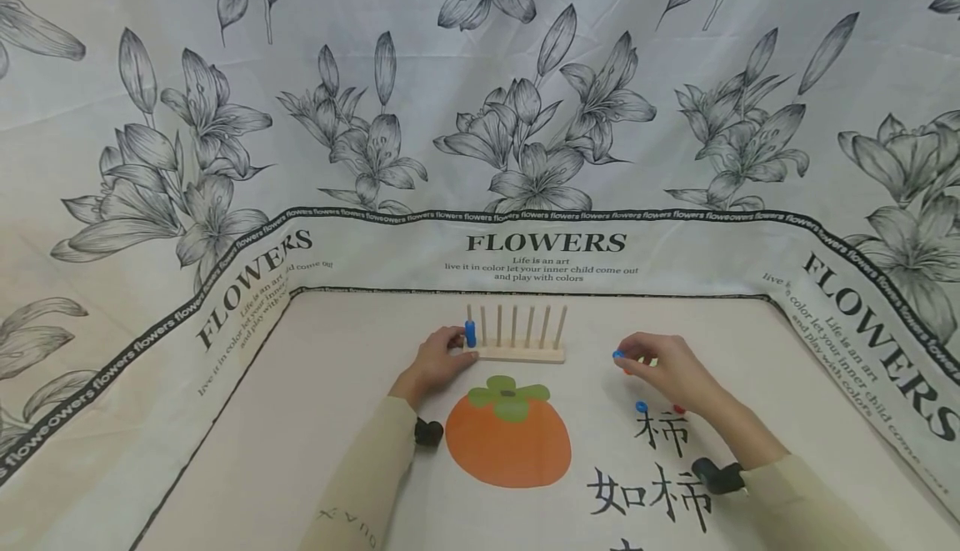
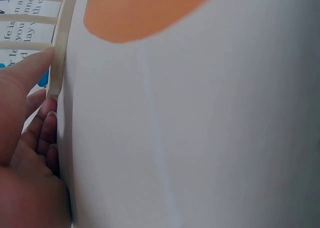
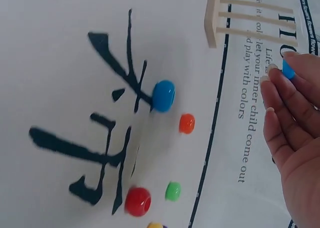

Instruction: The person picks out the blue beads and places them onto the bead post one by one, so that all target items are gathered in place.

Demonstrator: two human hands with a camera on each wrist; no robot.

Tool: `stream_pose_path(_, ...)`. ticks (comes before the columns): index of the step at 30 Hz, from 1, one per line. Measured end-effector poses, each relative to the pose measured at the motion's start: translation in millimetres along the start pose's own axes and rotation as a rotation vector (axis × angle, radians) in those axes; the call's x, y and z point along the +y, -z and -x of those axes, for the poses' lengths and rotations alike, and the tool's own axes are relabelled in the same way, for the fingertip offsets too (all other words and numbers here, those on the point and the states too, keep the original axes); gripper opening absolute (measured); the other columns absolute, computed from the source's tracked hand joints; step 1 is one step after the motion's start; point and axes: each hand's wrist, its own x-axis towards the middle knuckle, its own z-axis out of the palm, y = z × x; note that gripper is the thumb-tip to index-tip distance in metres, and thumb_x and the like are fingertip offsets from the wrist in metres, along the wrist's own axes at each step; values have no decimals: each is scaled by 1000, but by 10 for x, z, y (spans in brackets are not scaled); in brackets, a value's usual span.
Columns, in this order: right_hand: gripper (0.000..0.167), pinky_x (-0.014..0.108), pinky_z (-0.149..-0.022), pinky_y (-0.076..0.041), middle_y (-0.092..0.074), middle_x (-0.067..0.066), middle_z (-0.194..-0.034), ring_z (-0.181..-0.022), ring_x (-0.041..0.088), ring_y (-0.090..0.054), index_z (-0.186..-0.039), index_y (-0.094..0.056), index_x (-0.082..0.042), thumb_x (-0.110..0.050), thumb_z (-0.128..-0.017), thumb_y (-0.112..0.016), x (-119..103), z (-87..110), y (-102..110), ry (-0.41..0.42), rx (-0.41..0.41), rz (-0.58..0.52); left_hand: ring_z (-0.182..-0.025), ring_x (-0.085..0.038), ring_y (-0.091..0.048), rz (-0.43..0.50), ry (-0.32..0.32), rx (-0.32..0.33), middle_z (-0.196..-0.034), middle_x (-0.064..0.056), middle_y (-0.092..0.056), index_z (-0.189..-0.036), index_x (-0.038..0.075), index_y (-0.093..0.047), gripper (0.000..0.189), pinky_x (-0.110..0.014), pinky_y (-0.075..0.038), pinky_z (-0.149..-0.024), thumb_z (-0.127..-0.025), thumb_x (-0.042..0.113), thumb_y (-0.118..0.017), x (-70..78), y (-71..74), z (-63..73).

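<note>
A wooden peg rack (image 1: 521,354) with a row of upright pegs stands near the back of the table. Blue beads (image 1: 470,334) are stacked on its leftmost peg. My left hand (image 1: 438,361) grips the left end of the rack; in the left wrist view the thumb lies on the base (image 2: 61,42) and the other fingers curl at its end. To the right of the rack, my right hand (image 1: 671,368) pinches a blue bead (image 3: 288,69) between thumb and fingertips, partly hidden by them.
Below the right hand lie a loose blue bead (image 3: 163,96), an orange bead (image 3: 187,123), a green bead (image 3: 173,191), a red bead (image 3: 138,201) and a partly cut-off yellow one (image 3: 155,225). The cloth carries a printed persimmon (image 1: 508,443) and black characters. Flowered fabric (image 1: 540,159) rises behind.
</note>
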Motion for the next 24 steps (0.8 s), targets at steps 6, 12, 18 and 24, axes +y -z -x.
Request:
stream_pose_path(6, 13, 27, -74, -53, -73, -5, -91, -84, 12, -63, -105, -74, -9, -17, -95, -74, -177, -144, -144, 49, 37, -32, -123, -31, -56, -11, 23, -6, -126, -12, -63, -144, 4, -54, 58, -49, -43, -110, -96, 31, -71, 14, -8, 5)
stream_pose_path(12, 14, 28, -75, -54, -73, -5, -93, -85, 12, -63, -107, -75, -9, -16, -95, -75, -340, -273, -297, 74, 45, -78, -124, -32, -55, -1, 25, -5, -126, -12, -63, -144, 4, -54, 58, -49, -42, -111, -96, 30, -71, 22, -10, 5)
stream_pose_path(18, 13, 31, -74, -55, -71, -6, -89, -83, 11, -62, -105, -75, -8, -15, -94, -75, -488, -416, -419, 132, 43, -109, -122, -31, -56, 9, 14, 1, -123, -11, -64, -142, 4, -56, 56, -49, -43, -109, -95, 30, -72, 21, -7, 11)
stream_pose_path(24, 11, 36, -75, -56, -71, -7, -88, -82, 10, -63, -103, -75, -8, -13, -94, -75, -648, -532, -517, 175, 35, -131, -122, -31, -57, -6, 6, 7, -122, -11, -64, -142, 4, -56, 56, -49, -44, -109, -95, 30, -72, 16, 1, 17)
